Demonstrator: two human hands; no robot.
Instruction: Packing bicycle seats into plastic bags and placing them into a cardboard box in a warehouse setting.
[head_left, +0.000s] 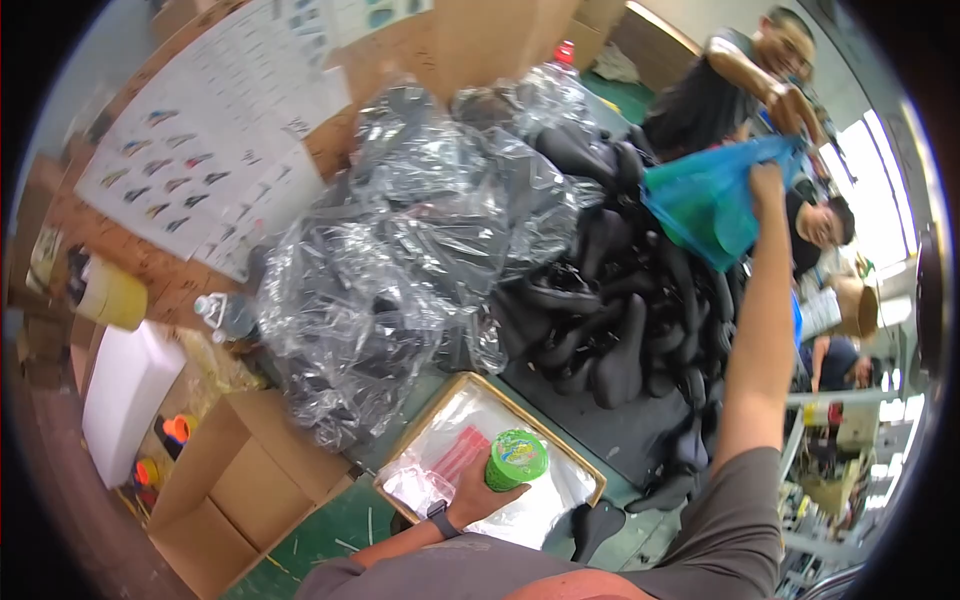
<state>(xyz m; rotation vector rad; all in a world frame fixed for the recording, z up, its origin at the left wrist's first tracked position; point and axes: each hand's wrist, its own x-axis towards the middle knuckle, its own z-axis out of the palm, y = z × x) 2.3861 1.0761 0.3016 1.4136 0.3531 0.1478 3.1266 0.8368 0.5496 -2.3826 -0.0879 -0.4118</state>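
Note:
My left hand, with a dark watch at the wrist, is closed around a green cup with a sealed printed lid. It holds the cup over a shallow brown-rimmed tray of flat clear plastic bags. My right arm reaches far out to the upper right. There my right hand grips the top of a translucent blue plastic bag with something green inside. Beneath the bag lies a heap of black bicycle saddles. A co-worker across the heap has hands close to the bag's top; contact is unclear.
Saddles wrapped in clear plastic pile up at the centre. An open cardboard box stands lower left, near a water bottle and a yellow cup. Picture sheets hang behind. Another person is at right.

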